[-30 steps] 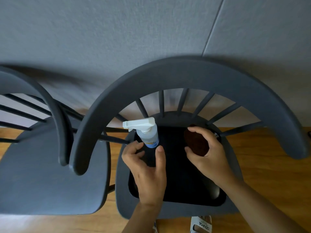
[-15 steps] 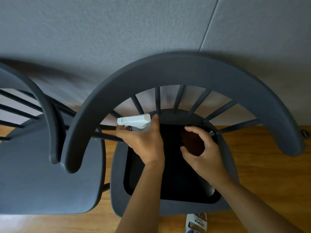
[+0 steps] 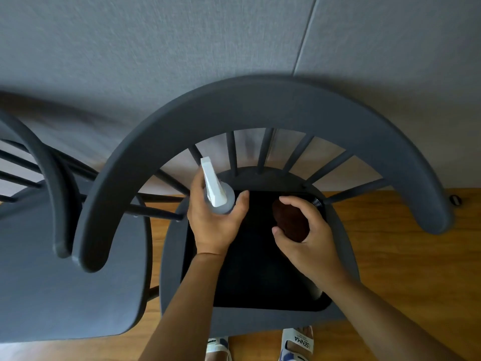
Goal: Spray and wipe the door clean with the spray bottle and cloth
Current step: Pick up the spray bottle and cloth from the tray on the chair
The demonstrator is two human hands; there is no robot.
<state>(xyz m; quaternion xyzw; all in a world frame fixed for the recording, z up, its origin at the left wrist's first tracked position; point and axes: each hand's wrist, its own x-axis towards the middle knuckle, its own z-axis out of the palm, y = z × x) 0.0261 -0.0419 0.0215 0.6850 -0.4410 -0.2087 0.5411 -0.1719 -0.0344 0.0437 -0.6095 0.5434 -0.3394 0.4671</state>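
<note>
A grey, fabric-textured wall (image 3: 182, 48) fills the far side of the scene, with one thin seam running down it at the right, and a wooden floor (image 3: 390, 256) spreads beneath. Against the wall stands a dark grey chair (image 3: 260, 105) with a wide curved backrest on thin spindles; a black cushion (image 3: 255, 277) lies on its seat. A second chair (image 3: 65, 269) of the same kind sits just beside it on the left, the two backrests overlapping in view.

Over the seat, the left hand (image 3: 216, 225) has its grip curled round the spray bottle (image 3: 218, 194) — fingers on the left side, thumb on the right of its grey body. The white trigger head points away toward the spindles and the wall. To the right, the right hand (image 3: 307, 238) holds a dark brown cloth (image 3: 289, 220), bunched into a rounded wad between the curled fingers and thumb, just above the far part of the cushion. The two hands are near each other but apart.

At the near edge, two feet in white sandals (image 3: 296, 342) stand on the floor — one strap carries printed lettering.
</note>
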